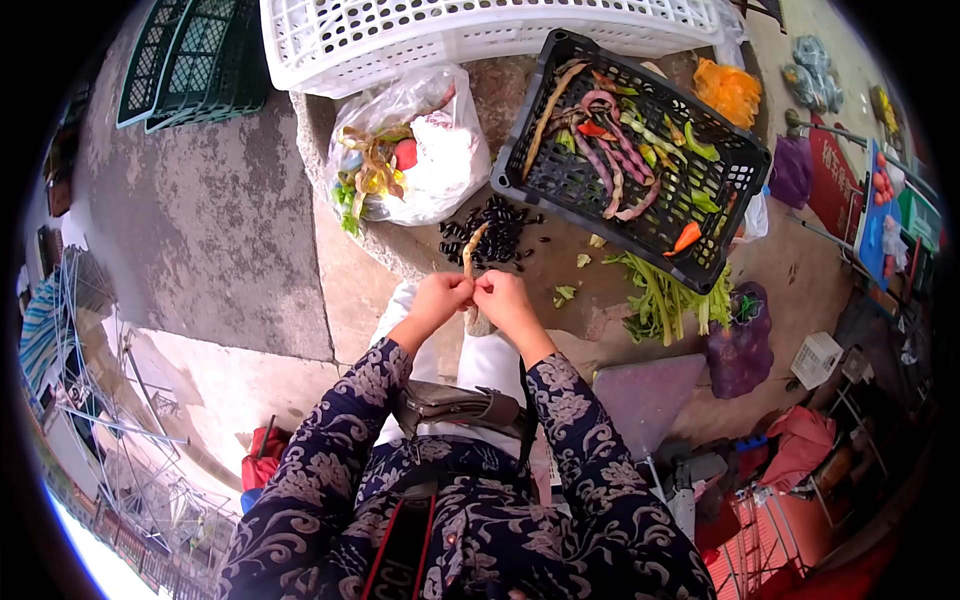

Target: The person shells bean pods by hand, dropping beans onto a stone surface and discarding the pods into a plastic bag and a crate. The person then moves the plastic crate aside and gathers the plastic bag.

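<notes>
Bean pod (469, 252) — patchy ground (215, 220) below, white crate (490, 37) beyond.

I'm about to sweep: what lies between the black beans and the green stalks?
In the head view, a few small green scraps lie on the ground between the black beans and the green stalks.

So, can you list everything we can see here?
Held pod: one, tan, centre
Beans: many, black, ground ahead
Open crate: one, black, ahead right
Loose pods: several, purple and tan, inside it
Big crate: one, white, top middle
Stacked crates: at least two, green, top left
Clear bag: one, see-through, ahead left
Leafy stems: one bunch, green, right
Edge clutter: too jumbled to count
Sleeves: two, dark blue patterned, below
Left fingers: bare, on held pod
Right fingers: bare, on held pod
</notes>
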`<state>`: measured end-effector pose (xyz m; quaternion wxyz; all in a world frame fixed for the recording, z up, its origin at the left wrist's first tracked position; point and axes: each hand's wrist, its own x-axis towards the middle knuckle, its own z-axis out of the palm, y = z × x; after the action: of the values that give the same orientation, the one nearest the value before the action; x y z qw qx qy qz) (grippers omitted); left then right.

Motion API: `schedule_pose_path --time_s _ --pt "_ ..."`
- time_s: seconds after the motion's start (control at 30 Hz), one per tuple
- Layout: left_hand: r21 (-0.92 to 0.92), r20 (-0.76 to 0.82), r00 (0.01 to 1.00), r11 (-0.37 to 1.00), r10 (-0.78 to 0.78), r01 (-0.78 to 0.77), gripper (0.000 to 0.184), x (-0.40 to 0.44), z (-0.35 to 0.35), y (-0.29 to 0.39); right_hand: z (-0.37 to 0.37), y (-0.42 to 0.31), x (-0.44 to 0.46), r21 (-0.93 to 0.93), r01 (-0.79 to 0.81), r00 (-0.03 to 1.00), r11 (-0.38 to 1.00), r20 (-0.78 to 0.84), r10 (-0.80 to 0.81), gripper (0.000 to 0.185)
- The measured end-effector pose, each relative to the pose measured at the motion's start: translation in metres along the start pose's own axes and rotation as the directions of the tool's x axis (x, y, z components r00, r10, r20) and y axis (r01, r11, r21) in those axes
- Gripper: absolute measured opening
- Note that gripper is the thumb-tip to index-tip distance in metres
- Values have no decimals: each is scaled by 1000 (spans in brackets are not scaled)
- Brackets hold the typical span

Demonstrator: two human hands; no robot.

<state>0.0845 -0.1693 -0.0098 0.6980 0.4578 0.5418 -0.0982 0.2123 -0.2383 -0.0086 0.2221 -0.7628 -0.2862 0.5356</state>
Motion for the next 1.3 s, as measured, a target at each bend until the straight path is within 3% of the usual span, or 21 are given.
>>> schedule_pose_path --time_s 0.1,0.33,0.47,0.57,0.67,0.8,0.87,0.9,1.0,1.1,1.3 --pt "17 -6 1000 1000 3 -3 21 7 0 -1 5 -1 2 -37 -8 998 999 -62 6 11" --pt "-159 31 999 987 13 -8 20 29 -7 -5 9 0 16 5 26 987 1000 -157 -25 11" --pt "-298 146 989 954 33 12 22 36 -15 0 12 18 27 217 44 991 975 -132 -15 12" --pt "-287 207 971 956 121 -57 23 39 -13 0 4 -2 22 179 48 986 983 -166 -18 13" --pt "-314 259 962 949 91 -6 23 47 -18 -2 6 4 26 177 64 987 982 -160 -36 13" --pt "-326 194 977 945 89 -21 20 50 -15 -2 18 33 40 408 -107 977 907 -125 172 11" --pt "-344 145 986 938 86 -31 17 58 -15 -7 20 35 44 588 -234 931 774 -92 352 10" --pt "-311 99 994 950 40 -7 16 60 -17 -9 9 26 46 714 -310 873 628 -48 486 7" --pt "-197 -23 999 980 -40 34 16 67 -30 -20 -8 23 47 862 -298 889 411 94 448 6" --pt "-194 -171 980 979 -101 66 18 76 -39 -30 -8 40 54 903 -232 879 363 34 475 5" --pt "-81 -276 958 995 -75 54 29 83 -52 -34 -14 61 67 811 -151 883 565 -146 446 17"
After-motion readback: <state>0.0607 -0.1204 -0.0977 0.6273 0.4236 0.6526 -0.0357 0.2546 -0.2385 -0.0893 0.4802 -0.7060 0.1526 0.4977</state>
